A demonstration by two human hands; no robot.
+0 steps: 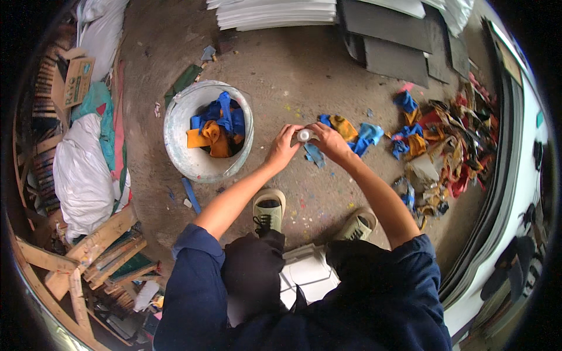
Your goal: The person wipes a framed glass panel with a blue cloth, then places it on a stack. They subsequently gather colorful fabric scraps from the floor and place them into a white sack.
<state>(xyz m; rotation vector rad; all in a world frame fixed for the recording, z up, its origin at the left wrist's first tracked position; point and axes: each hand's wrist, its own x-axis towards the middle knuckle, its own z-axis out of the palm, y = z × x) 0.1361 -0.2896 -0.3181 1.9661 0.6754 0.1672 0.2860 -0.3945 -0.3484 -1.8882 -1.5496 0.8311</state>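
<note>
Both hands (307, 143) on small white bottle (304, 135)

White little bottle (304, 135) in my fingers; pale grey bucket (175, 126) stuffed with blue and mustard-yellow rags (218, 124); my sleeves (196, 275) navy, shoes (268, 209) olive green, floor (293, 70) dusty brown.

Both bare forearms stretch forward and converge, the left hand (283, 147) and right hand (326, 140) meeting with fingers curled in a pinch.

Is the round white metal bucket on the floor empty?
No: the round white metal bucket holds blue and orange cloth scraps, left of both hands.
</note>
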